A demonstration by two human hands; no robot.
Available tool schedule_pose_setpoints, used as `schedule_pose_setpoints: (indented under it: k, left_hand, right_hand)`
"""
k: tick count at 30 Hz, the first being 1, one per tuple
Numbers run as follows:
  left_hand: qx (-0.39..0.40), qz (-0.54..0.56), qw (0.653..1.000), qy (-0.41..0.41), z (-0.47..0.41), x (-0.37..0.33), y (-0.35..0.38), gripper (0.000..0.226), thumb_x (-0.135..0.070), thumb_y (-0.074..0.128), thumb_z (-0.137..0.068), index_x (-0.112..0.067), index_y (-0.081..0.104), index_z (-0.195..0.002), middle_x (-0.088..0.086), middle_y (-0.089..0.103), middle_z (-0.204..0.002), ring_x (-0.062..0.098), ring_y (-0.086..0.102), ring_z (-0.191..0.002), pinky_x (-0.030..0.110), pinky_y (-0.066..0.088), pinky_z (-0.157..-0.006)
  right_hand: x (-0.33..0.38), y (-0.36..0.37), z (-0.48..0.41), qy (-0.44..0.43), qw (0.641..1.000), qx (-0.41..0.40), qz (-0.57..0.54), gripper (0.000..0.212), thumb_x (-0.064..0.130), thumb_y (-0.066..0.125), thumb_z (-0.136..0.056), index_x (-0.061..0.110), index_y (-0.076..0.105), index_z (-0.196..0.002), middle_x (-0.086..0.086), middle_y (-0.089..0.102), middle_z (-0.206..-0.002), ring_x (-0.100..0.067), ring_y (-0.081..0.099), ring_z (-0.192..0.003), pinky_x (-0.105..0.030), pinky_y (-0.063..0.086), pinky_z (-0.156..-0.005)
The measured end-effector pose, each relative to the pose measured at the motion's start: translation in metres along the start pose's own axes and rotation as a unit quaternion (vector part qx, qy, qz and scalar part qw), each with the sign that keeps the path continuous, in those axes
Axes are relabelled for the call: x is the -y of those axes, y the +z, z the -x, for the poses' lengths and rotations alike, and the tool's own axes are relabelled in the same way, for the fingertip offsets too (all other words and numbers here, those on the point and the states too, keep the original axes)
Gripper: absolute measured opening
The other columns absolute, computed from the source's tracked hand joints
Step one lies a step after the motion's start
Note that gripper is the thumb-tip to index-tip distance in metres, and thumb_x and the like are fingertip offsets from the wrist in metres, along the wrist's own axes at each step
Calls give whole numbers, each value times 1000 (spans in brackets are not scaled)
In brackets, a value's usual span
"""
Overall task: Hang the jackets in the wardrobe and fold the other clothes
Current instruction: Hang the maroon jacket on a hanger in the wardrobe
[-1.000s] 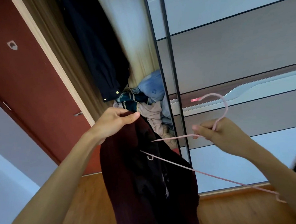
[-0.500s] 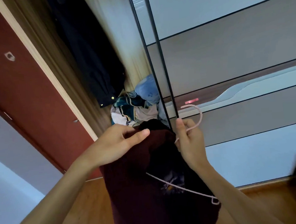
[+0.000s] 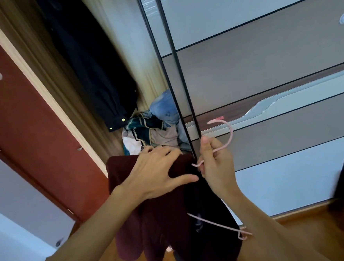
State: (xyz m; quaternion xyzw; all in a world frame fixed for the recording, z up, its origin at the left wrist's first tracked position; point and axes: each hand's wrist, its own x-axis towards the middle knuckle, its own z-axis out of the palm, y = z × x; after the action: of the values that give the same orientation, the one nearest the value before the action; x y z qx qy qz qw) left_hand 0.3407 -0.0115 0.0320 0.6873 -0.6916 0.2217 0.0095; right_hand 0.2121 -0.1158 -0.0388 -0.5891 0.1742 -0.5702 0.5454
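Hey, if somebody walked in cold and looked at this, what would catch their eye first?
First, the dark maroon jacket low in the middle, with the left hand spread on its top edge and the right hand beside it gripping the neck of a pink hanger. Behind them, in the open wardrobe, a navy jacket hangs above a jumbled pile of clothes.

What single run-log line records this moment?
left hand rests on maroon jacket | right hand grips pink hanger | jacket not yet hung
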Motion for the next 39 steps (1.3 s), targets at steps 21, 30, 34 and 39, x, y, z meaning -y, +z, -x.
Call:
schedule_pose_setpoints:
  k: [21, 30, 34, 39]
  left_hand:
    - [-27, 28, 997, -65, -10, 36, 57, 98, -91, 3, -78, -20, 65, -105, 4, 69, -78, 27, 66, -75, 34, 40, -60]
    - [-54, 43, 997, -43, -13, 11, 27, 71, -78, 17, -92, -27, 66, -95, -2, 57, -53, 16, 53, -49, 28, 32, -48]
    - [-87, 38, 994, -46, 3, 19, 10, 69, -70, 20, -97, -22, 69, -91, -12, 39, -46, 4, 35, -40, 21, 24, -44]
    - [-124, 23, 988, -84, 37, 36, -11, 78, -68, 19, -99, -12, 70, -83, -7, 42, -41, 17, 42, -36, 30, 39, -42]
  right_hand:
    - [-127, -201, 12, 417, 887, 52, 192, 20, 6, 52, -100, -3, 69, -105, -17, 74, -94, -20, 69, -69, -30, 58, -79]
    - [-190, -105, 106, 368, 776, 310, 408, 107, 40, 83, -69, 18, 22, -154, -6, 33, -152, -31, 39, -137, -46, 37, -112]
    - [-199, -101, 101, 315, 772, 202, 514, 87, 56, 64, -85, 15, 25, -151, -13, 37, -152, -32, 41, -136, -47, 38, -112]
    - [-208, -85, 93, 287, 763, 324, 480, 142, 74, 72, -57, 22, -18, -154, -11, 7, -164, -34, 11, -151, -55, 13, -119]
